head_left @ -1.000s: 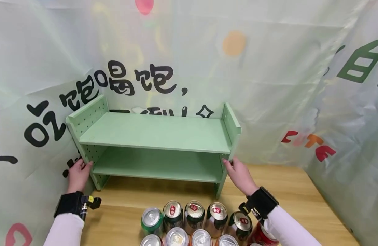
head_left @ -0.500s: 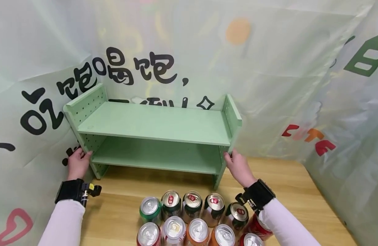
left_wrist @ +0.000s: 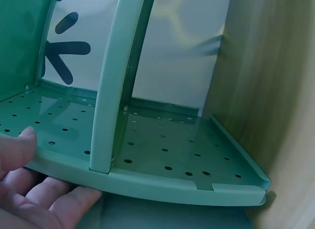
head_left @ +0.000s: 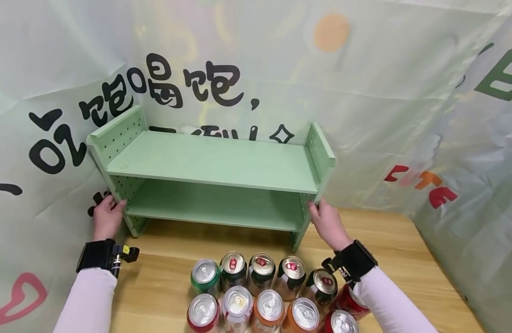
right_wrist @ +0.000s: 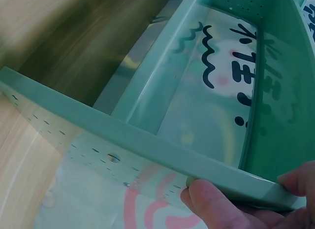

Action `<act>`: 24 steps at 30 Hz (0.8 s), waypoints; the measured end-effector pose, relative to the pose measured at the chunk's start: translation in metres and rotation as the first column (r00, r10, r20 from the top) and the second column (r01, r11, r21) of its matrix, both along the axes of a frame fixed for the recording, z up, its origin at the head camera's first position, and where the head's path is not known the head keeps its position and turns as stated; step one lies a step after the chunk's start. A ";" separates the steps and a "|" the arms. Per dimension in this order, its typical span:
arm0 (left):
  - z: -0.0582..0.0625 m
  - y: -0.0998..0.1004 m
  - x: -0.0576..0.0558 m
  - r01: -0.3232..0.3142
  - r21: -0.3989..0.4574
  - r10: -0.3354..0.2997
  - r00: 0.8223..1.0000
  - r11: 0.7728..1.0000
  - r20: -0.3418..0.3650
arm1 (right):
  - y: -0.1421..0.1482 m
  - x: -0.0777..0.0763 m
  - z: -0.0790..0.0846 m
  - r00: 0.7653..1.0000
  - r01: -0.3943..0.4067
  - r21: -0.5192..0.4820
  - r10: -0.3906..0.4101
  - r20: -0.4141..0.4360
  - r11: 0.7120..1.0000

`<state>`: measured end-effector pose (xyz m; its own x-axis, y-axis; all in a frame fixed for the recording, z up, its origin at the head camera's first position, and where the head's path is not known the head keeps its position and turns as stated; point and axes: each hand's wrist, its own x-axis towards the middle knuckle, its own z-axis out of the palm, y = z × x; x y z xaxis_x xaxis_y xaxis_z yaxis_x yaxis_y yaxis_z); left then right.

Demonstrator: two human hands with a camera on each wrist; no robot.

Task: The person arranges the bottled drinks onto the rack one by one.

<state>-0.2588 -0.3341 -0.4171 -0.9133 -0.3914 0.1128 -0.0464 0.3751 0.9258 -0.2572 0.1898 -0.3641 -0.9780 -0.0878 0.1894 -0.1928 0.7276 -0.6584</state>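
Note:
A light green two-tier shelf (head_left: 214, 159) with perforated side panels stands on the wooden table against the printed cloth backdrop. My left hand (head_left: 107, 217) grips its left side panel (left_wrist: 167, 184) near the lower board. In the left wrist view the thumb lies on the panel's inner side and the fingers curl beneath the outer side. My right hand (head_left: 328, 224) holds the right side panel (right_wrist: 133, 140) at a similar height, thumb inside and fingers outside in the right wrist view. Both boards of the shelf are bare in the head view.
Several drink cans stand in rows in front of the shelf, among them a green can (head_left: 205, 275), an orange-sided can (head_left: 269, 307) and a red can (head_left: 350, 300) beside the right forearm. The wooden table (head_left: 389, 259) extends right; cloth walls (head_left: 468, 152) enclose it.
The head view has tilted down, so the shelf, hands and cans sit higher in the frame and more of the front cans shows. Both hands keep their hold on the shelf.

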 end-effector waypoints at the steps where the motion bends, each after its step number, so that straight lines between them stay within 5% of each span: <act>1: 0.000 0.000 0.000 0.001 -0.001 -0.001 1.000 1.000 -0.004 | 0.001 0.000 0.001 1.000 0.004 -0.003 -0.004 -0.004 1.000; 16: -0.007 0.004 0.016 0.002 -0.082 -0.004 1.000 0.997 -0.031 | 0.007 0.011 -0.004 0.999 0.040 -0.013 -0.039 0.017 0.999; 24: -0.007 0.007 0.016 0.002 -0.120 -0.013 0.995 0.993 -0.094 | 0.011 0.016 -0.001 0.999 0.037 -0.031 -0.037 -0.011 0.999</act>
